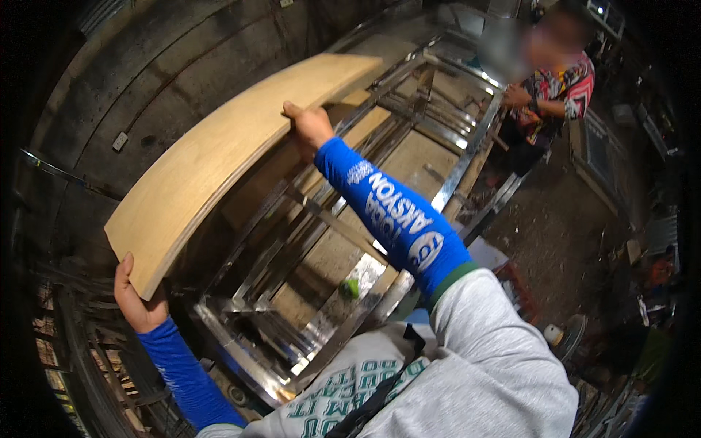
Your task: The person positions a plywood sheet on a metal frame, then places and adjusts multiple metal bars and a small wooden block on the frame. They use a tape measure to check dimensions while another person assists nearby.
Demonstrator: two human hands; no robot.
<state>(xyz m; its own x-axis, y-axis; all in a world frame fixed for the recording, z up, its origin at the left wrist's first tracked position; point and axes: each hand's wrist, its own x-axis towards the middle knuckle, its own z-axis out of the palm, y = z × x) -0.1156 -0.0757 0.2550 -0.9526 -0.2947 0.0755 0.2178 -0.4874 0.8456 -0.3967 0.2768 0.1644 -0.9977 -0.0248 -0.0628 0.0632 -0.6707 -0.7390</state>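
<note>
Left hand (pixel 139 303): grip clenched on the near lower corner of the plywood board (pixel 234 157); the thumb lies up along the board's end edge, the fingers are hidden behind it.
Right hand (pixel 310 128): grip clenched on the board's long right edge, about midway along it; the arm, in a blue sleeve with white lettering, reaches across the frame to get there.
Plywood board: pale, long and flat, held in the air between both hands, tilted, its near end low at the left and its far end high toward the middle top; it hangs over the left side of the metal frame (pixel 343 241).
Metal frame: shiny steel bars welded into a long rectangular rack with cross members, lying below the board and running from the person's chest toward the far end.
Green object (pixel 351 288): small, lying on the frame's near end; kind cannot be told.
Other person (pixel 551 91): at the far end of the frame, in a patterned shirt, hands close to the frame's end.
Floor (pixel 555 233): dark and dirty, right of the frame.
</note>
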